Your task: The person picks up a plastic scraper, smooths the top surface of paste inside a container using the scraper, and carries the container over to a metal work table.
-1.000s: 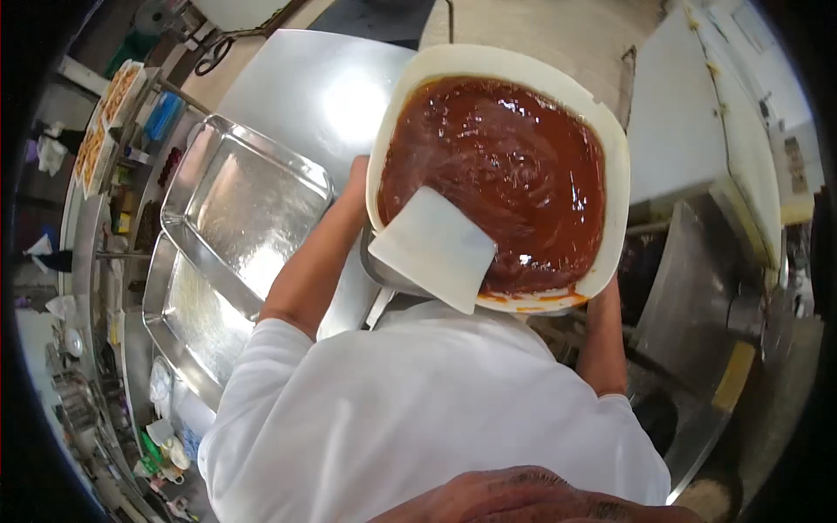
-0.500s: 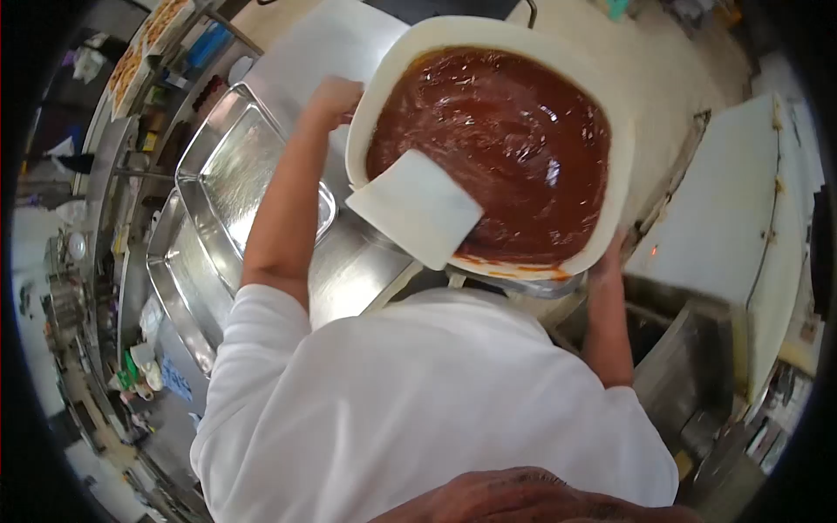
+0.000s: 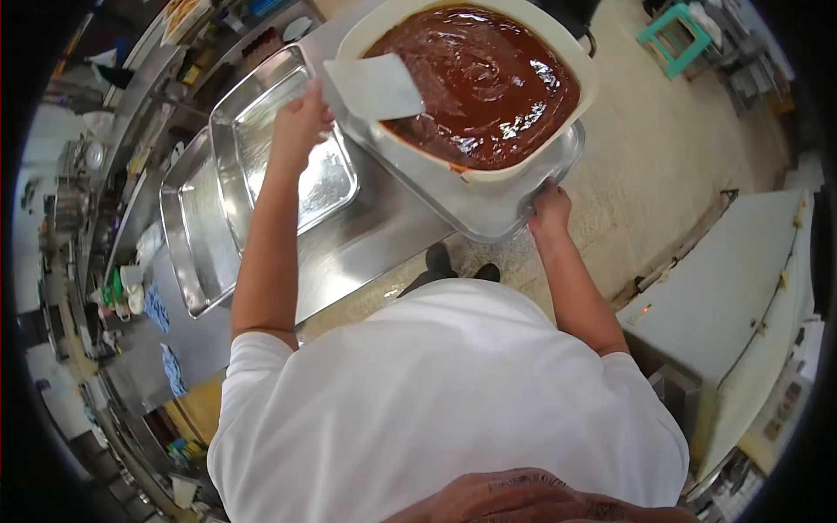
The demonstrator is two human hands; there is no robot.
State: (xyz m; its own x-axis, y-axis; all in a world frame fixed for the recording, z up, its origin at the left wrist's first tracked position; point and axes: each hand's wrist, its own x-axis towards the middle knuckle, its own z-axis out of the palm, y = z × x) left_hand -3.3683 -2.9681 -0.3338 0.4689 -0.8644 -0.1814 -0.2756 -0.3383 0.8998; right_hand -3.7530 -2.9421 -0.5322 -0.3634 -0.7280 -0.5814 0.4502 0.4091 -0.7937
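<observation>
A large cream tub [image 3: 586,83] full of glossy reddish-brown sauce [image 3: 488,78] rests on a shallow metal tray [image 3: 488,209]. A flat white scraper [image 3: 375,87] lies across the tub's left rim, one end in the sauce. My right hand [image 3: 551,207] grips the tray's front right edge. To the left of the tub, my left hand [image 3: 303,124] is off the rim, fingers loosely curled and thumb apart, with nothing visible in it. It hovers over a deep metal pan [image 3: 336,202].
A second metal pan [image 3: 193,228] lies beside the first on the steel table [image 3: 357,261]. A white chest-like unit [image 3: 715,288] stands to the right. A green stool [image 3: 676,39] is on the floor at the back right. Blue-patterned cloths [image 3: 172,370] lie on the left counter.
The tub has shifted away from me and slightly left, baring more of the tray beneath it. My left hand has come off the tub. My right hand now shows on the tray's edge.
</observation>
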